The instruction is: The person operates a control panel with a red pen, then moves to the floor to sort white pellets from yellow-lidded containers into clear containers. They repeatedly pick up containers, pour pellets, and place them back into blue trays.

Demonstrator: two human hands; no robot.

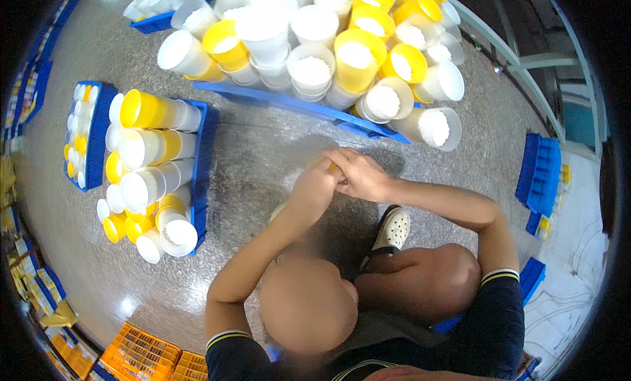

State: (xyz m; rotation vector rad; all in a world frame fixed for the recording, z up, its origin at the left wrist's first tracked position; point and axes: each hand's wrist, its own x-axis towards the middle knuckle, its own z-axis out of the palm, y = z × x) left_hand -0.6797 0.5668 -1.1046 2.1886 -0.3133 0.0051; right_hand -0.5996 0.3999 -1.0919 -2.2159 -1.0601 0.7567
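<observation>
Two bare hands are meeting at frame centre, above the grey speckled stone floor [263, 144].

Going left to right:
- Small blue plastic tray of little white and yellow caps [98, 128] is sitting far left on the floor.
- Blue plastic crate of stacked yellow and white plastic cups lying on their sides [205, 164] is sitting next to it, well apart from the hands. Several loose cups are spilling past its near corner.
- Left hand [312, 190] is closing around a small yellow and white plastic piece [333, 166]. Only a sliver of it is showing between the two hands, just over the floor.
- Right hand [363, 177] is pressing against the left, its fingers [343, 159] curling over the same piece.
- Long blue plastic tray piled with upright white and yellow plastic cups [368, 121] is lying just beyond the hands.
- Blue stacked plastic bins [540, 174] are sitting far right.

Fingers: both sets are drawn together and clamping on the piece, no gap showing. Contact points are hidden, so I cannot tell exact finger placement.

Risks, as I am judging them:
- Piece is small and mostly covered, so it could be slipping out and dropping to the floor.
- Cup pile beyond is leaning outward; an elbow or knuckle nudging it could be toppling cups.
</observation>
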